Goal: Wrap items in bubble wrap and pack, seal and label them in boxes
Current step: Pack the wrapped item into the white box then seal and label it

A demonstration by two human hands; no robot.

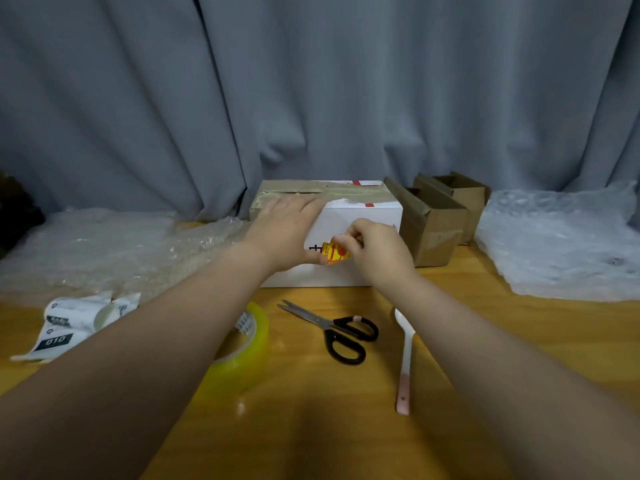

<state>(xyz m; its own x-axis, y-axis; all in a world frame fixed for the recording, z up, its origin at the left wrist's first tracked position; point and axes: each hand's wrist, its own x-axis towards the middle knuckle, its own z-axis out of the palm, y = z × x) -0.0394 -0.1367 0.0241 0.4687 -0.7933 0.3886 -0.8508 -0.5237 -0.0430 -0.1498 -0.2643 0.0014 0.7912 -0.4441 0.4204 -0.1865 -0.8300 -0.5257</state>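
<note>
**Sticker meets taped box on a crowded worktop**

Here, a white box point(360, 233), its top sealed with brown tape, sits toward the back of a wooden worktop point(502, 341), close against a grey curtain point(311, 81). The left hand point(287, 223) lies flat and spread across the box's near top edge, fingers open, thumb touching a yellow-and-red sticker point(334, 252) at the box's front face. The right hand point(377, 249) pinches that sticker's other end between closed fingers. Open wood lies in front of the box, though black-handled scissors point(341, 332), a white spoon with a pink handle point(405, 362) and a roll of yellowish clear tape point(249, 351) occupy the near ground between the forearms. Two open brown cardboard boxes point(436, 220) stand just beside the white box on its right. Bubble wrap point(104, 251) spreads at left, and a second heap point(561, 244) fills the right side. Printed label backing sheets point(69, 327) lie near the left edge.
</note>
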